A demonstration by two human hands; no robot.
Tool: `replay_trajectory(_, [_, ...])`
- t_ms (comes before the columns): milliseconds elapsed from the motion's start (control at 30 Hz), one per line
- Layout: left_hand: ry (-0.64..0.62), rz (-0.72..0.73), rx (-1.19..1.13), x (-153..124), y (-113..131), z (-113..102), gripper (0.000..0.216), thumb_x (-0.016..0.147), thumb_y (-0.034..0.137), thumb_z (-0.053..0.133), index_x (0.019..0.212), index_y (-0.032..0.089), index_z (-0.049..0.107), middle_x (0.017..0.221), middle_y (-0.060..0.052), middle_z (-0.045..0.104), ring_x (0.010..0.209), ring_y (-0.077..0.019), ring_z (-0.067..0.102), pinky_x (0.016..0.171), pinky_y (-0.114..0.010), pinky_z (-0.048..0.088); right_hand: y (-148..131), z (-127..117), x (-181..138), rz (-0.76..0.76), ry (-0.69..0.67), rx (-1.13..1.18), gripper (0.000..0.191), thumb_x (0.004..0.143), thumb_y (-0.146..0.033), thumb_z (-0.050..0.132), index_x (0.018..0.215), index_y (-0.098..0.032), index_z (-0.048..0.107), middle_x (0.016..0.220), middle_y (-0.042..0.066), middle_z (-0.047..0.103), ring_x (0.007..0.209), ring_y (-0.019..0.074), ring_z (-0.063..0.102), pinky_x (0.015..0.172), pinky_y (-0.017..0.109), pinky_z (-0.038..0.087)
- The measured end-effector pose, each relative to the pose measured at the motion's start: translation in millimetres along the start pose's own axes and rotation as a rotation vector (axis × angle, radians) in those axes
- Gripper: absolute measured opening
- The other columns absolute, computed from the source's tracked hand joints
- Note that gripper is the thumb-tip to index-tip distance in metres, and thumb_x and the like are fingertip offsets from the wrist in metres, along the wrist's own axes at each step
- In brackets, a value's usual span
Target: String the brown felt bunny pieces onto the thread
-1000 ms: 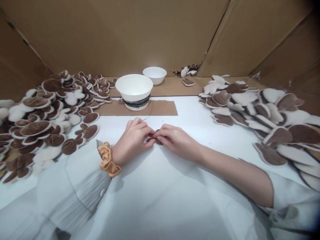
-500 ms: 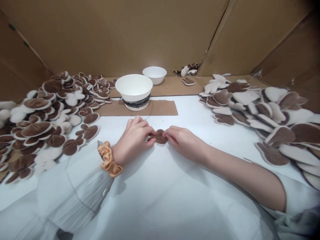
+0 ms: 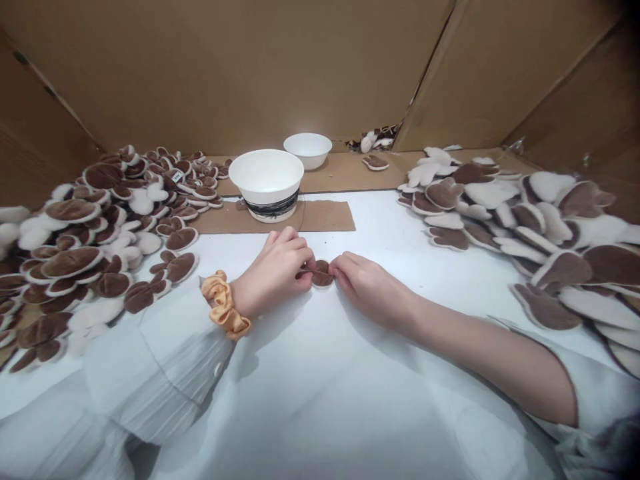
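Note:
Between my hands, low over the white tabletop, is a small brown plush piece (image 3: 322,273) with a pale edge. My left hand (image 3: 283,270), an orange scrunchie (image 3: 226,305) at its wrist, pinches the left side of the piece. The fingertips of my right hand (image 3: 365,283) are closed on its right side. Much of the piece is hidden by the fingers. Just beyond my left hand stands a white bowl (image 3: 267,175) with black thread wound around its lower part.
Brown and cream plush pieces (image 3: 73,262) are heaped at the left. Larger flat pieces (image 3: 563,270) lie piled on the right. A smaller white bowl (image 3: 309,151) and a single plush piece (image 3: 375,163) sit at the back on cardboard. Cardboard walls (image 3: 250,73) enclose the table.
My left hand has shifted slightly, and its forearm and sleeve have moved a little up and to the right. My right hand keeps its pinch at nearly the same place.

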State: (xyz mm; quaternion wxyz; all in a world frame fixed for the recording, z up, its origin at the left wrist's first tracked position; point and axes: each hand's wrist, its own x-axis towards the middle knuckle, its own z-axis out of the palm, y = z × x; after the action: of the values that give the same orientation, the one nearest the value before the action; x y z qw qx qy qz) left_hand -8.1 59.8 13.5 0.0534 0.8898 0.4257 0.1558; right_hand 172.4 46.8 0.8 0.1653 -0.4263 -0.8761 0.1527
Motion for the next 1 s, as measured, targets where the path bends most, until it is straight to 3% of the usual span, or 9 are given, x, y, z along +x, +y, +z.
replay_trajectory(100, [0.028, 0.045, 0.038, 1, -2, 5, 0.007, 0.066, 0.011, 0.051, 0.069, 0.016, 0.055, 0.072, -0.002, 0.057, 0.084, -0.019, 0.043, 0.074, -0.033, 0.032, 1, 3, -3, -0.043, 0.041, 0.033, 0.005, 0.081, -0.015, 0.044, 0.081, -0.014, 0.048, 0.08, 0.007, 0.052, 0.07, 0.0159, 0.049, 0.065, 0.029, 0.041])
replay_trajectory(200, [0.116, 0.093, 0.089, -2, -5, 11, 0.007, 0.068, 0.011, 0.05, 0.07, 0.015, 0.055, 0.072, -0.002, 0.057, 0.084, -0.0191, 0.044, 0.073, -0.032, 0.033, 4, 4, -5, -0.066, 0.079, 0.144, 0.009, 0.079, -0.021, 0.053, 0.084, -0.016, 0.047, 0.083, 0.006, 0.051, 0.069, 0.0137, 0.048, 0.064, 0.027, 0.041])
replay_trajectory(467, [0.4, 0.181, 0.237, -13, -1, 9, 0.006, 0.074, 0.014, 0.05, 0.07, 0.017, 0.054, 0.069, -0.002, 0.059, 0.079, -0.0186, 0.046, 0.071, -0.032, 0.03, 1, -6, -1, 0.109, 0.062, 0.535, 0.005, 0.077, -0.022, 0.056, 0.075, -0.018, 0.052, 0.072, -0.001, 0.056, 0.064, 0.0096, 0.048, 0.061, 0.022, 0.041])
replay_trajectory(567, [0.474, 0.167, 0.224, -17, 2, 7, 0.006, 0.071, 0.013, 0.053, 0.069, 0.018, 0.053, 0.068, 0.0, 0.06, 0.079, -0.0186, 0.046, 0.072, -0.032, 0.03, -1, -8, -2, 0.061, 0.115, 0.641, 0.01, 0.073, -0.023, 0.061, 0.077, -0.018, 0.053, 0.073, -0.001, 0.056, 0.067, 0.0099, 0.052, 0.065, 0.023, 0.044])
replay_trajectory(667, [0.533, 0.151, 0.211, -21, 4, 4, 0.008, 0.068, 0.012, 0.055, 0.071, 0.019, 0.054, 0.068, 0.001, 0.061, 0.08, -0.0187, 0.047, 0.074, -0.033, 0.03, -2, -9, -4, -0.025, 0.196, 0.594, 0.011, 0.072, -0.022, 0.062, 0.074, -0.017, 0.053, 0.069, -0.001, 0.056, 0.064, 0.0096, 0.052, 0.062, 0.022, 0.044])
replay_trajectory(833, [0.519, 0.07, 0.208, -27, 7, 0, 0.008, 0.071, 0.014, 0.053, 0.075, 0.021, 0.055, 0.07, 0.001, 0.062, 0.083, -0.0201, 0.048, 0.076, -0.035, 0.028, -5, -10, -7, -0.145, 0.316, 0.493, 0.008, 0.076, -0.022, 0.059, 0.076, -0.017, 0.053, 0.072, 0.001, 0.059, 0.064, 0.0102, 0.053, 0.061, 0.023, 0.045])
replay_trajectory(1000, [0.445, 0.037, 0.199, -29, 12, 1, 0.007, 0.074, 0.016, 0.051, 0.076, 0.021, 0.056, 0.074, 0.0, 0.063, 0.087, -0.0211, 0.047, 0.077, -0.037, 0.027, -5, -5, -8, -0.291, 0.236, 0.408, 0.011, 0.082, -0.015, 0.05, 0.092, -0.018, 0.053, 0.086, 0.003, 0.062, 0.076, 0.0109, 0.056, 0.069, 0.024, 0.047])
